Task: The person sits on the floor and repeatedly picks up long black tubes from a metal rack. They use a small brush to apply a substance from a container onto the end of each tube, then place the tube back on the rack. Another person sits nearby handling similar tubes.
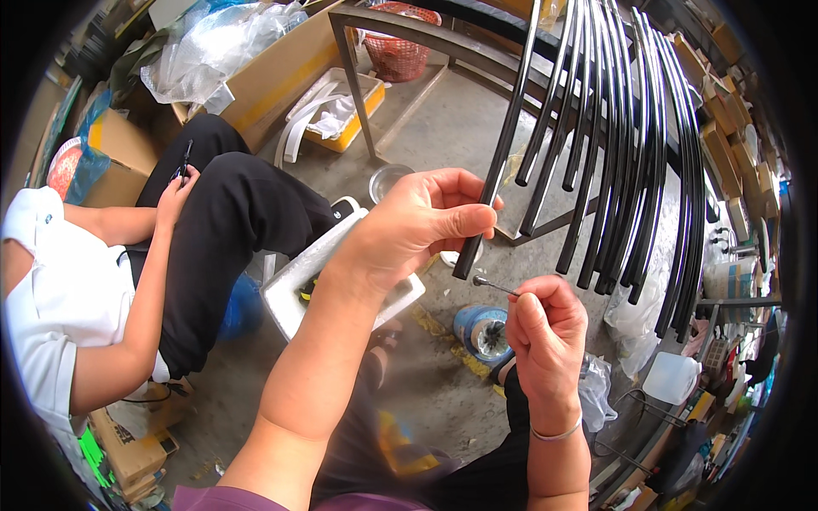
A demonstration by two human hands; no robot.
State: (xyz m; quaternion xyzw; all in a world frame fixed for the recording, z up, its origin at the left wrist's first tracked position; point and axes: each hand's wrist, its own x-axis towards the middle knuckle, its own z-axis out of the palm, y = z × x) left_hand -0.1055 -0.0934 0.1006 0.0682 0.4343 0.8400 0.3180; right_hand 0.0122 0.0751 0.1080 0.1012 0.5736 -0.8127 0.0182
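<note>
My left hand pinches a long glossy black tube close to its lower end, between thumb and fingers. In my right hand a thin metal rod with a small dark rounded tip is gripped between thumb and forefinger. That tip sits just below and beside the tube's open end; a small gap seems to separate them. Several more black tubes hang side by side to the right, their lower ends at uneven heights. Their upper parts rest across a dark metal frame.
A white foam box lies under my left forearm. Below my hands stands a round blue container with a bristly centre. At left sits another person, holding a small black item. Stacked boxes line the right.
</note>
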